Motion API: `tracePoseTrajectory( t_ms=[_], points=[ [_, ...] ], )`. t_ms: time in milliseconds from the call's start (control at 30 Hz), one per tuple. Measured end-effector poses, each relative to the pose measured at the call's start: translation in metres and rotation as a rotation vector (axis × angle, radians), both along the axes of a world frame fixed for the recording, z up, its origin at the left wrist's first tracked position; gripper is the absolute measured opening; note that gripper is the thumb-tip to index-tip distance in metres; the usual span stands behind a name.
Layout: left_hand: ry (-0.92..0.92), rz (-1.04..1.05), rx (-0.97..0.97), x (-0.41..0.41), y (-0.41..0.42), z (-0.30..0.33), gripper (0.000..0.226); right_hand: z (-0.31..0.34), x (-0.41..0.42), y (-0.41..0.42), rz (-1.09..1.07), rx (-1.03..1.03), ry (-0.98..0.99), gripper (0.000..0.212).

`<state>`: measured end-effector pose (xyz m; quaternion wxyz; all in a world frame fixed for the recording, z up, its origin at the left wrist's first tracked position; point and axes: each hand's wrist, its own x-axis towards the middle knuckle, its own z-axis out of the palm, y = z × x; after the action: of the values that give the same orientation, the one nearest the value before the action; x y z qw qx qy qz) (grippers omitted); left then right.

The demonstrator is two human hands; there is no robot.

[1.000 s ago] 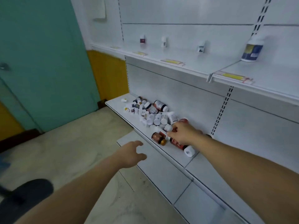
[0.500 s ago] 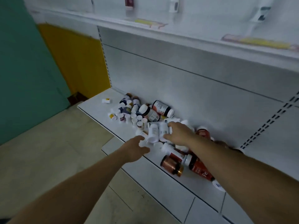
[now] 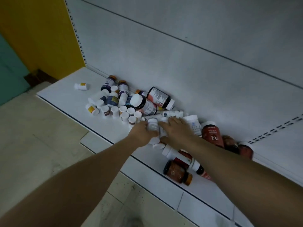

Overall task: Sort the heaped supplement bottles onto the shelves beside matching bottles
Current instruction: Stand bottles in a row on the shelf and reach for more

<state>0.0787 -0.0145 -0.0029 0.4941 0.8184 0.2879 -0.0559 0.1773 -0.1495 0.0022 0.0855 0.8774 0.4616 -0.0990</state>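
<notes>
Both hands meet in the middle of the frame, over a heap of bottles [image 3: 131, 104] lying on a low white shelf [image 3: 65, 95].

The left hand [image 3: 141, 133] has its grip curled around a small white bottle [image 3: 152, 124]. The bottle stands up out of the top of the hand, with its white cap on top. It sits right between the two hands.

The right hand [image 3: 176, 131] lies flat on the heap just to the right of that bottle. Its fingers [image 3: 165, 124] are stretched out and touch white bottles under them. Its grip looks wide and holds nothing that can be seen.

More bottles lie all around. Above the hands, in the middle of the frame, is a big dark bottle [image 3: 159, 97] on its side with a white cap. To the right of the right hand stands a red bottle [image 3: 212, 134] with "Fe" on it. Below the right arm, in the lower middle, lies a brown bottle [image 3: 177, 172] with an orange cap. Far off to the upper left of the heap, one little white bottle with a yellow label [image 3: 81, 86] lies alone on the shelf.

A yellow wall [image 3: 37, 35] fills the upper left of the frame. A pale floor [image 3: 32, 136] is at the lower left.
</notes>
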Motion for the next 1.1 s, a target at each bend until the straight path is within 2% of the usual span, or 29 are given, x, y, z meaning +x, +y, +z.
tracePoseTrajectory(
  t_ms=[100, 167, 267, 333, 400, 433, 533, 600, 700, 833, 967, 1100],
  points=[
    [-0.051, 0.091, -0.177, -0.001, 0.002, 0.008, 0.018, 0.004, -0.004, -0.003, -0.026, 0.117, 0.043, 0.069],
    [-0.072, 0.202, -0.391, -0.008, 0.005, 0.017, 0.021, 0.012, -0.012, -0.006, -0.097, 0.327, 0.165, 0.066],
    [-0.116, 0.323, -0.709, -0.024, 0.013, 0.039, 0.035, 0.041, -0.030, -0.005, -0.393, 0.746, 0.468, 0.059],
    [-0.189, 0.361, -0.850, -0.036, 0.018, 0.061, 0.035, 0.065, -0.045, 0.000, -0.667, 0.955, 0.726, 0.052],
    [-0.254, 0.364, -0.947, -0.050, 0.021, 0.086, 0.033, 0.087, -0.060, 0.006, -0.830, 1.173, 1.007, 0.045],
    [-0.284, 0.351, -1.005, -0.058, 0.023, 0.098, 0.032, 0.098, -0.069, 0.010, -0.859, 1.276, 1.088, 0.042],
    [-0.351, 0.267, -1.180, -0.085, 0.033, 0.134, 0.036, 0.130, -0.097, 0.020, -0.860, 1.478, 1.133, 0.029],
    [-0.379, 0.222, -1.253, -0.105, 0.041, 0.158, 0.034, 0.151, -0.118, 0.023, -0.831, 1.590, 1.225, 0.034],
    [-0.427, 0.123, -1.260, -0.137, 0.052, 0.193, 0.032, 0.189, -0.157, 0.025, -0.724, 1.698, 1.409, 0.035],
    [-0.510, -0.071, -1.013, -0.182, 0.072, 0.230, 0.035, 0.228, -0.211, 0.038, -0.696, 1.784, 1.580, 0.035],
    [-0.541, -0.170, -0.880, -0.221, 0.091, 0.270, 0.041, 0.268, -0.256, 0.053, -0.700, 1.907, 1.611, 0.034],
    [-0.603, -0.193, -0.905, -0.243, 0.100, 0.310, 0.041, 0.306, -0.281, 0.062, -0.645, 1.902, 1.514, 0.028]
  ],
)
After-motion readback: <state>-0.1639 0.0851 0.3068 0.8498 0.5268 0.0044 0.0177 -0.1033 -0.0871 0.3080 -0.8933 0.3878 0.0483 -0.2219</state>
